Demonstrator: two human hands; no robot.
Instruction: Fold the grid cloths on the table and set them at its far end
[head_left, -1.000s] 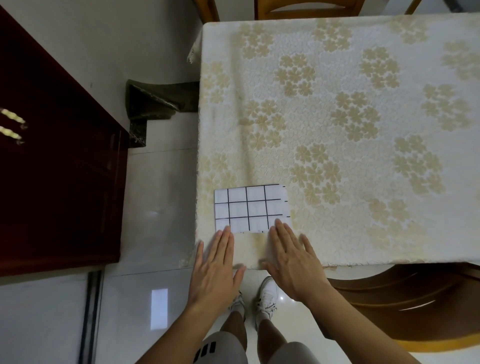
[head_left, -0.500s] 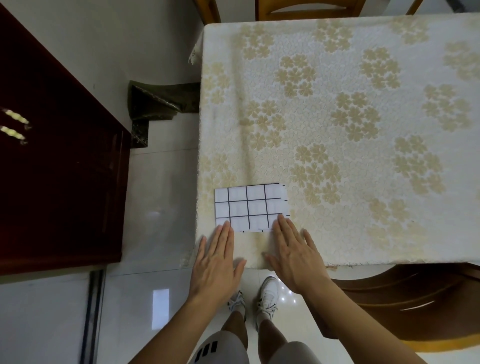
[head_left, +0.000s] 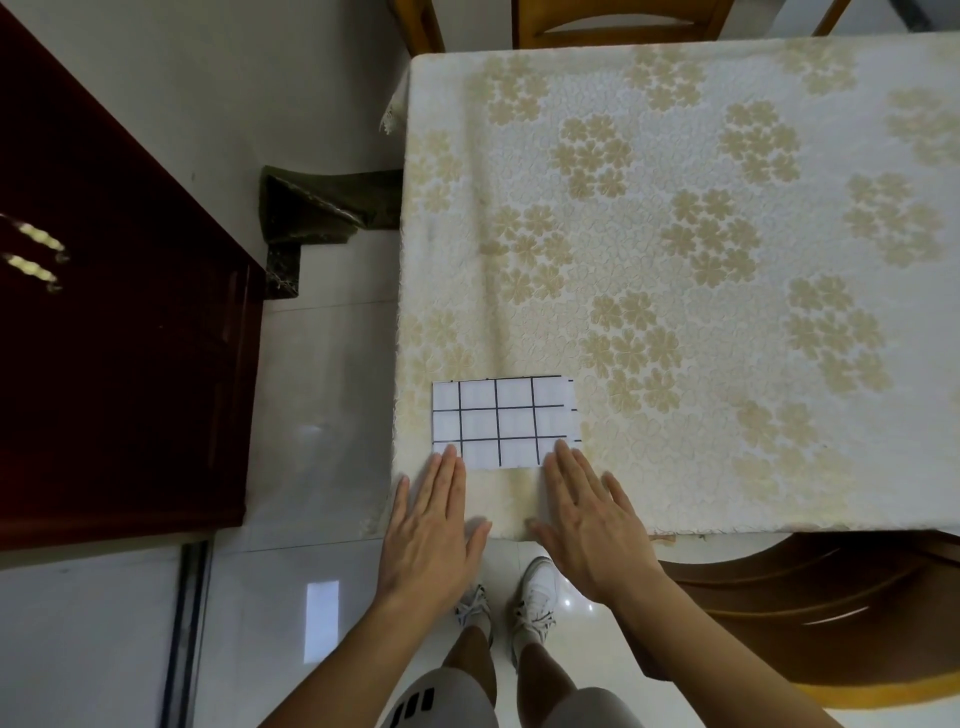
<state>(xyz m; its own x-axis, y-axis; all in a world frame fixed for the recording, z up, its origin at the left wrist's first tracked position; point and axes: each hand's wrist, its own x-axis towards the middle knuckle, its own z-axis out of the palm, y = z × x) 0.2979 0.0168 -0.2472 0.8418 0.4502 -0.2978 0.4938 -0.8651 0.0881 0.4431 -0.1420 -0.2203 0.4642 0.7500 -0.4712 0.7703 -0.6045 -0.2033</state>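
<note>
- Folded grid cloth (head_left: 505, 422) is laid flat at the table's (head_left: 727, 171) near-left corner.
- Left hand (head_left: 431, 535) and right hand (head_left: 587, 525) are kept flat, fingertips on its near edge, nothing gripped; probably placed for pushing it far-end.

- One view only, from a camera worn on the person's head.
- It looks steeply down and forward, over the near edge of the table (head_left: 675, 260).
- Wide-angle: straight edges bow near the frame's borders.
- The person's own forearms and shoes (head_left: 535, 592) sit at the bottom.
</note>
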